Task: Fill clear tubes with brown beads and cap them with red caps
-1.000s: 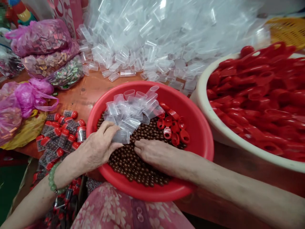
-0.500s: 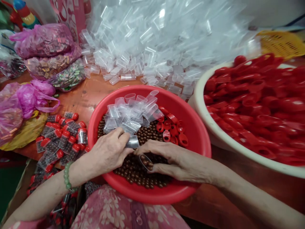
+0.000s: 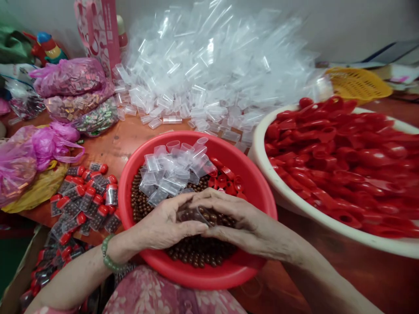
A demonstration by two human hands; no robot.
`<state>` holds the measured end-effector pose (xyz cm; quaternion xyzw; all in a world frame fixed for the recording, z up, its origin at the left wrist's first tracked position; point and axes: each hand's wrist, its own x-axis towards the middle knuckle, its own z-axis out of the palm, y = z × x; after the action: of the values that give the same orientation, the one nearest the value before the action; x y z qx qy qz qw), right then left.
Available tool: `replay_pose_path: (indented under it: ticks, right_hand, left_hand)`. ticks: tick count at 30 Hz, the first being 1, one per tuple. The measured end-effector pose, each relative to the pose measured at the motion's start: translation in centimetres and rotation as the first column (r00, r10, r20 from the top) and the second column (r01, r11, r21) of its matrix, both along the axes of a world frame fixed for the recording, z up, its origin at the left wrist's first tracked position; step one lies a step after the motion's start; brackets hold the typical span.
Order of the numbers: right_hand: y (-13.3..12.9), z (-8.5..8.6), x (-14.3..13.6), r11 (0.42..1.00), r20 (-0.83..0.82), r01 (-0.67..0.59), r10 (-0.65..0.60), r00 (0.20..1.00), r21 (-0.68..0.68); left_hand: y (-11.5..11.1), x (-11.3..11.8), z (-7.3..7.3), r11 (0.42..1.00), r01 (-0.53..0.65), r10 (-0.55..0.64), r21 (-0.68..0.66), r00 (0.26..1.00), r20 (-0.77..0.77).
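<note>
My left hand [image 3: 166,220] is wrapped round a clear oval plastic tube [image 3: 188,215], which lies on its side with its open mouth facing right. Brown balls [image 3: 212,217] show at that mouth, inside the curve of my right hand [image 3: 242,222]. The fingertips of both hands meet above the tube. Below them is a red basin [image 3: 265,192] holding a bed of loose brown balls. On that bed lie a heap of clear empty tubes [image 3: 172,168] and several red caps [image 3: 225,179]; my hands partly cover the caps.
Filled tubes with red caps [image 3: 85,196] are heaped left of the basin. A cream tub [image 3: 262,144] of red plastic parts stands at right. Behind rises a big pile of clear tubes [image 3: 209,74]. Pink bags [image 3: 70,80] lie at far left, a yellow basket [image 3: 360,85] at back right.
My hands have come together, the left closing round the tube and the right cupping its mouth. The shiny tube seen under my left fingers before is now hidden. The view has shifted slightly.
</note>
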<state>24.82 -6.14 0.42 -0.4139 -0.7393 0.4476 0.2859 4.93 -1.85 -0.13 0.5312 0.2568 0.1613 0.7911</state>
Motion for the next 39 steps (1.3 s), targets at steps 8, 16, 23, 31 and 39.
replay_pose_path:
  ticks: [8,16,23,31,39]
  right_hand:
    - [0.4,0.3,-0.6,0.986,0.033,0.165,-0.166,0.986,0.032]
    - [0.0,0.6,-1.2,0.968,-0.021,0.229,-0.232,0.972,-0.101]
    - [1.7,1.5,-1.7,0.991,0.031,0.082,-0.079,0.996,-0.101]
    - [0.5,0.1,-1.8,0.955,0.042,0.258,-0.255,0.966,-0.148]
    - [-1.4,0.0,1.1,0.965,0.339,0.257,-0.261,0.904,0.057]
  left_hand:
    - [0.7,-0.6,-0.1,0.999,-0.023,0.021,-0.027,0.998,-0.063]
    - [0.8,-1.0,-0.4,0.995,-0.037,0.033,-0.089,0.998,-0.049]
    - [1.0,-1.2,-0.7,0.997,-0.001,-0.002,-0.075,0.999,-0.034]
    - [1.2,-1.1,-1.1,0.950,-0.121,0.140,-0.288,0.989,0.045]
    - [0.8,-2.9,1.6,0.998,-0.054,0.054,-0.024,0.998,0.009]
